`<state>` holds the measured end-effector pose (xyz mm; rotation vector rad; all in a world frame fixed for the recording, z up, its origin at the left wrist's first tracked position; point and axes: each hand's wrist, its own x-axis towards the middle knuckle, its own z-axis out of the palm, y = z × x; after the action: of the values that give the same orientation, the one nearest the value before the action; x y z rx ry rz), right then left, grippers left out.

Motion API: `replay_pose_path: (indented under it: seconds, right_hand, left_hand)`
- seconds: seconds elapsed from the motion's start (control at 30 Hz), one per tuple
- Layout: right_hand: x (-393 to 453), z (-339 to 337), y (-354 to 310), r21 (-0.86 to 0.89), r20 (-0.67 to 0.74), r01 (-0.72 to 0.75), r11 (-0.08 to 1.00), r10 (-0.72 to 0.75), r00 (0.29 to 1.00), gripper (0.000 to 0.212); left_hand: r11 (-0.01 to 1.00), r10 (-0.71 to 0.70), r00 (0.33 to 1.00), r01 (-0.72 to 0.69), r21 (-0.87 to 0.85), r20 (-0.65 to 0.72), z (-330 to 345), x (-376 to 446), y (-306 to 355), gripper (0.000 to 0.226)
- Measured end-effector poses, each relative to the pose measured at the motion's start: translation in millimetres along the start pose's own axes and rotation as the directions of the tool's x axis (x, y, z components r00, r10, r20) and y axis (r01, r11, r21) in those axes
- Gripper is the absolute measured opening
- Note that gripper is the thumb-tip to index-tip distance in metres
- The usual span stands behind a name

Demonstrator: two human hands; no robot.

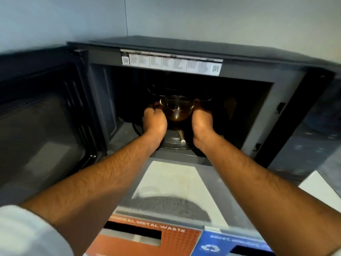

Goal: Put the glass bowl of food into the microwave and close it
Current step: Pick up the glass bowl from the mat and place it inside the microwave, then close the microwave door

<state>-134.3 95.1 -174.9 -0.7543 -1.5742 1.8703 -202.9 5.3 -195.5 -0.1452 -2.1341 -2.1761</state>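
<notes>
A small clear glass bowl [176, 109] with brownish food sits inside the dark cavity of the grey microwave [258, 111], over the round turntable [175, 140]. My left hand [154, 120] grips the bowl's left side and my right hand [202, 120] grips its right side. Both forearms reach in through the opening. The microwave door [42, 117] stands swung wide open to the left. Whether the bowl rests on the turntable or hangs just above it is unclear.
A white counter [175, 183] runs in front of the microwave. Below it are an orange bin label reading "metal waste" [147, 237] and a blue recycling label [230, 246]. A sticker strip [171, 62] crosses the cavity's top edge. A pale wall stands behind.
</notes>
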Motion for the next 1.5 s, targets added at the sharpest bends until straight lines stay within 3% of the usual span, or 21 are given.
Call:
replay_pose_path:
  seconds: [0.17,0.27,0.33,0.57,0.63,0.73,0.8,0.93,1.03,1.2,1.27,1.37,1.5]
  right_hand:
    - [-47.6,-23.2,-12.4,-0.149,0.054,-0.055,0.987,0.064,0.996,0.045]
    - [-84.8,-41.1,-18.3,-0.190,0.078,-0.127,0.974,0.144,0.987,0.058]
    - [-110.3,-53.2,-24.5,-0.204,0.102,-0.156,0.966,0.179,0.978,0.053]
    - [-207.5,-92.2,-74.4,-0.286,0.145,-0.165,0.944,0.213,0.966,0.017]
    - [-223.4,-104.8,-86.8,-0.292,0.153,-0.162,0.942,0.214,0.965,0.028]
    - [-240.9,-122.0,-110.3,-0.290,0.156,-0.138,0.947,0.190,0.969,0.030]
    - [-243.5,-129.4,-117.3,-0.315,0.152,-0.100,0.944,0.154,0.976,0.047]
    - [-247.4,-150.3,-140.1,-0.440,0.176,0.083,0.894,-0.005,0.984,0.055]
    - [-241.2,-166.0,-154.4,-0.603,0.219,0.255,0.756,-0.151,0.964,0.057]
    - [-223.8,-198.4,-170.8,-0.816,0.332,0.450,0.363,-0.342,0.879,0.072]
    - [-214.1,-210.3,-175.5,-0.860,0.366,0.462,0.219,-0.368,0.855,0.079]
    - [-196.6,-233.1,-184.5,-0.886,0.413,0.459,0.058,-0.351,0.841,0.083]
    - [-176.0,-255.6,-194.1,-0.888,0.451,0.456,-0.058,-0.303,0.840,0.085]
  left_hand:
    - [0.998,0.032,0.999,-0.032,0.058,0.012,-21.7,-50.1,14.8,0.026]
    - [0.996,-0.071,0.997,0.069,0.055,0.036,-38.3,-91.1,36.7,0.039]
    - [0.991,-0.103,0.992,0.095,0.090,0.079,-51.2,-120.4,50.6,0.040]
    - [0.924,-0.113,0.942,-0.018,0.383,0.316,-118.7,-199.5,112.0,0.042]
    - [0.900,-0.118,0.919,-0.061,0.432,0.376,-141.3,-213.9,129.5,0.044]
    - [0.808,-0.047,0.906,-0.214,0.549,0.421,-178.1,-227.8,168.1,0.048]
    - [0.741,-0.013,0.907,-0.273,0.613,0.420,-200.3,-228.3,186.6,0.052]
    - [0.560,0.079,0.908,-0.382,0.735,0.411,-251.2,-243.5,226.7,0.054]
    - [0.344,0.191,0.883,-0.470,0.813,0.429,-281.2,-253.1,248.0,0.051]
    - [0.132,0.232,0.914,-0.369,0.920,0.333,-304.1,-263.2,267.4,0.039]
    - [0.072,0.187,0.935,-0.319,0.945,0.302,-314.9,-268.7,263.9,0.038]
    - [-0.001,0.092,0.965,-0.246,0.969,0.245,-319.0,-279.4,256.1,0.060]
    - [0.008,0.025,0.984,-0.175,0.985,0.174,-313.1,-297.4,255.7,0.077]
